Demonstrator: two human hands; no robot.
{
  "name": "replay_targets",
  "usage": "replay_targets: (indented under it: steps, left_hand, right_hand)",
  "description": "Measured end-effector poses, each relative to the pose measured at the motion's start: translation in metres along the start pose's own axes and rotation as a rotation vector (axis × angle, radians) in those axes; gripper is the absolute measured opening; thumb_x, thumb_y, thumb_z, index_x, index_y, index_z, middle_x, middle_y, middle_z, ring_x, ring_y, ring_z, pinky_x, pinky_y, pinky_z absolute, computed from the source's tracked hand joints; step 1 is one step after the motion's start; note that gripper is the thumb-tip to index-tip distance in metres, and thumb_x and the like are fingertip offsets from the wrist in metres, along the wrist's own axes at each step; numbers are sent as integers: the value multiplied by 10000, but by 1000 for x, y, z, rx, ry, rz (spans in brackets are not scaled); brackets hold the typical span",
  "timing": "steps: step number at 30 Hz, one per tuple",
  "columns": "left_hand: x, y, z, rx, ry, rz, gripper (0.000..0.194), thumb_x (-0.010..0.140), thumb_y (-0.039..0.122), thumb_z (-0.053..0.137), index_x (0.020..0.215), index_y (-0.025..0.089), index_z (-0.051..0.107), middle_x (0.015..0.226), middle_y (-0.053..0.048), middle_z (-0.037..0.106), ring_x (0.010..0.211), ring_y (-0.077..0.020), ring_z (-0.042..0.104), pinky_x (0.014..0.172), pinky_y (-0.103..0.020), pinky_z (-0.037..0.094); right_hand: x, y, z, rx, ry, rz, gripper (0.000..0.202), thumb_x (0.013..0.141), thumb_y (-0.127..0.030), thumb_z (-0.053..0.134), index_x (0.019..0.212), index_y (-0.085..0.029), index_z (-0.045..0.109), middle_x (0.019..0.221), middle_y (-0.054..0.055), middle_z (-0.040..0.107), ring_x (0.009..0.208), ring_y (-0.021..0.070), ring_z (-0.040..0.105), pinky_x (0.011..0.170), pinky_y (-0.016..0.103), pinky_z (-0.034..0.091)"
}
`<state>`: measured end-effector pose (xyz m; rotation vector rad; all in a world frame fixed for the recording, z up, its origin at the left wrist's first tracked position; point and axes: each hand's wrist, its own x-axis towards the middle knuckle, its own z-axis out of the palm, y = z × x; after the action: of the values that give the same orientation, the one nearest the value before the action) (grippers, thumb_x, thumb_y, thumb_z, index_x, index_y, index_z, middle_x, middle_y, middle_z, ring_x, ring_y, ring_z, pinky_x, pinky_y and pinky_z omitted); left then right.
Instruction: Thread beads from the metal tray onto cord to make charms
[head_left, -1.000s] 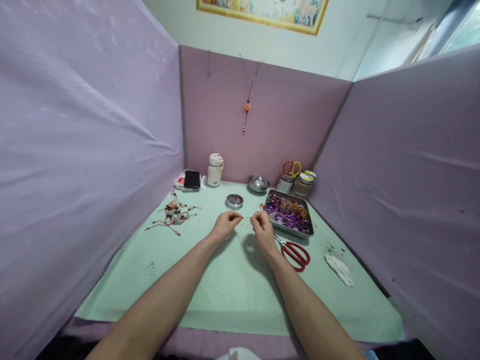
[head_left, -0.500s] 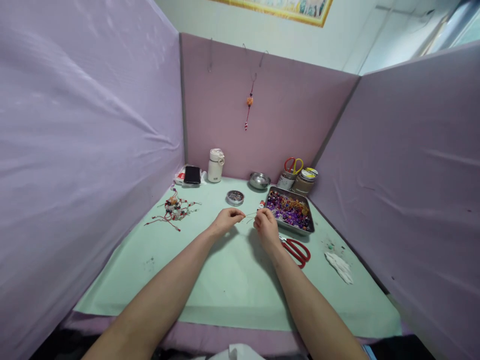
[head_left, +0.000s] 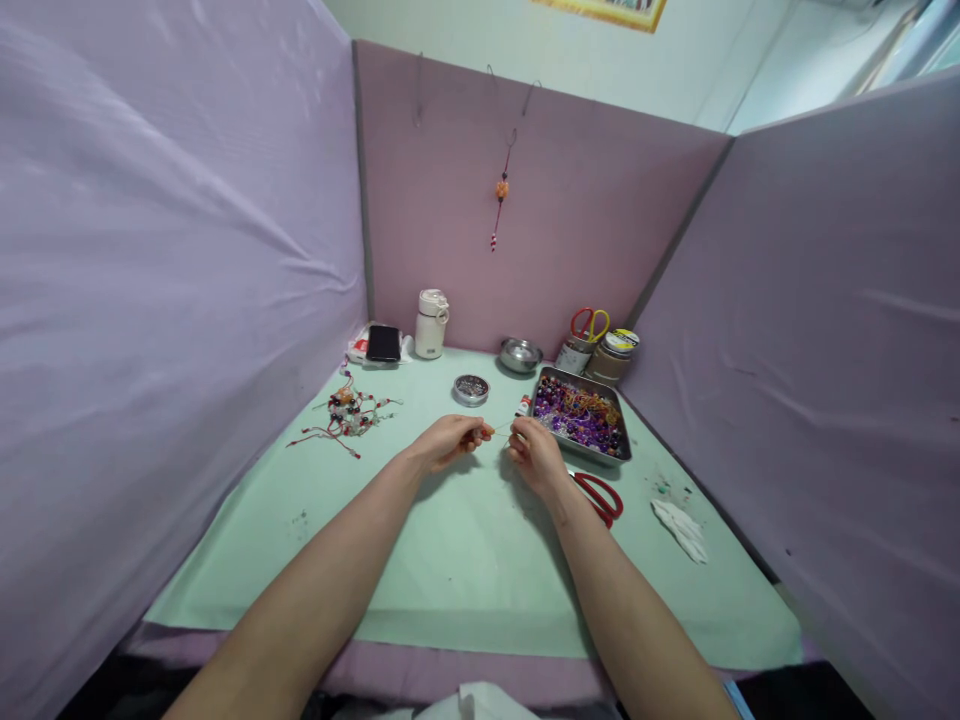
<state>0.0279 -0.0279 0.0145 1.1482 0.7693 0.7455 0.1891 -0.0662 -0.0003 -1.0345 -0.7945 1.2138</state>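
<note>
A thin pale thread (head_left: 502, 431) runs between my two hands above the green cloth (head_left: 465, 560). My left hand (head_left: 450, 440) pinches one end of it, fingers closed; something small and reddish shows at the fingertips, too small to make out. My right hand (head_left: 535, 455) is closed on the thread's other side, beside the metal tray (head_left: 627, 462) of purple, dark and orange beads (head_left: 577, 415). Partly under my right forearm lie red-handled scissors (head_left: 604, 498). Just beyond my hands sits a small round dish (head_left: 471, 390) of tiny beads.
Strung bead pieces (head_left: 349, 412) lie at the left. Along the back stand a white bottle (head_left: 431, 325), a metal bowl (head_left: 520, 355), a tin with scissors (head_left: 574, 354) and a jar (head_left: 611, 358). A bead pendant (head_left: 502, 188) hangs on the partition. A white glove-like cloth (head_left: 679, 530) lies right.
My left hand has turned, with its fingers curled more around the thread's end. The right hand has barely shifted and still grips the thread. The camera view has tilted slightly downward.
</note>
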Motion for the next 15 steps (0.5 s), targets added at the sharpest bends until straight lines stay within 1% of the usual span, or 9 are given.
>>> replay_targets:
  steps: [4,7,9,11,13,15]
  left_hand:
    - [2,-3,0,-6,30,-21,327,678,439,671,704,113,692,654,-34,572,568,-72,454,534,-215,371]
    - [0,-4,0,95,39,-29,312,635,414,714,727,117,689,647,-19,570,536,-64,427,491,-216,321]
    - [-1,-4,0,170,56,-24,292,610,388,732,728,126,681,599,5,539,500,-60,387,460,-220,268]
    - [-3,-4,1,201,83,-1,264,597,366,733,706,134,668,550,28,496,481,-58,353,454,-223,233]
    - [-3,-4,2,194,114,23,239,589,346,727,683,137,657,536,35,483,486,-59,349,467,-224,235]
    - [-2,-4,2,165,152,34,228,578,331,724,677,138,655,558,26,509,499,-62,364,484,-227,254]
  right_hand:
    - [-1,0,1,40,-7,27,257,593,-307,678,670,-206,454,615,-62,429,446,48,273,391,201,176]
    - [-2,-1,1,79,-7,53,257,582,-280,692,669,-198,464,625,-64,426,450,43,273,396,198,158]
    - [-3,-1,2,74,-14,61,256,580,-276,692,673,-198,467,623,-68,422,447,43,268,399,202,158]
    - [-3,-1,2,39,-23,54,252,590,-294,684,680,-202,467,618,-69,419,444,47,271,402,210,167]
    - [-2,1,1,-31,-16,13,247,617,-331,666,704,-208,472,607,-71,405,443,57,288,408,217,185]
    - [-1,5,1,-167,16,-132,246,654,-374,641,746,-213,480,614,-67,412,452,72,325,420,227,229]
